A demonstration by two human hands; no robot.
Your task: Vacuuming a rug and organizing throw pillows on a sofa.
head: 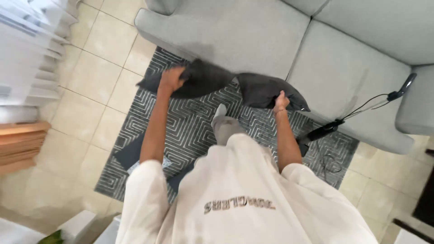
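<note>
My left hand [171, 80] grips a dark grey cushion [199, 80] by its edge, held above the patterned rug in front of the sofa. My right hand [281, 102] is closed on the lower edge of a second dark grey cushion [264, 90], which hangs just before the sofa seat. The two cushions nearly touch in the middle. One of my legs in grey trousers with a light sock [223, 122] steps forward between my arms.
A light grey sofa [253, 40] fills the top of the view. A grey geometric rug [190, 122] lies on beige tiles. A black device with a cable [326, 130] rests at the sofa's front edge, with another black piece [403, 88] on the seat. Wooden furniture [20, 144] stands at left.
</note>
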